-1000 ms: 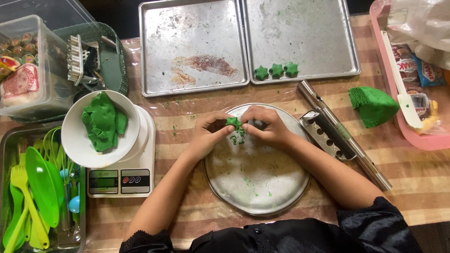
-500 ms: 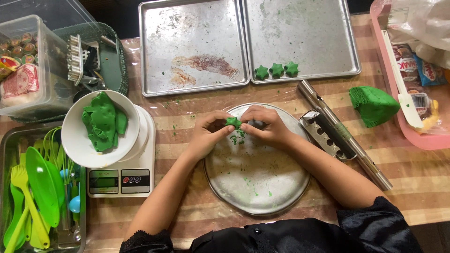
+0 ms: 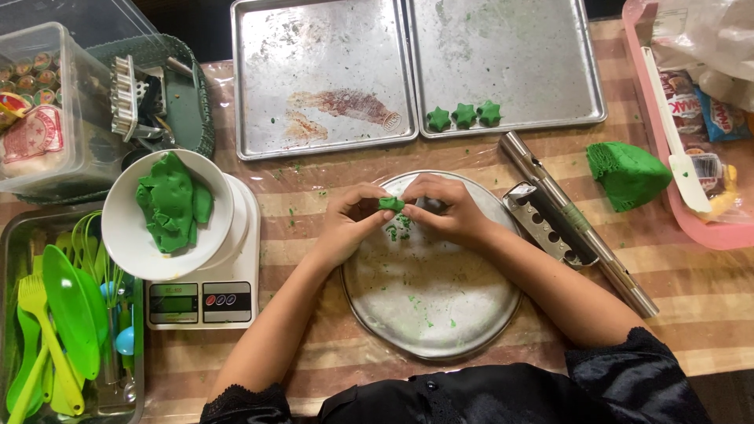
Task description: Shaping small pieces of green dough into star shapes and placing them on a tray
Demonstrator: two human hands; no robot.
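Dough piece pinched between left hand and right hand.

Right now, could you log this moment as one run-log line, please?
left hand: pinching green dough piece | right hand: pinching same | over round metal plate

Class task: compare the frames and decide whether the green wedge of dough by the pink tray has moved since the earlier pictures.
No. The green wedge keeps its place between the pink tray and the metal rolling pin; only the camera view shifts slightly.
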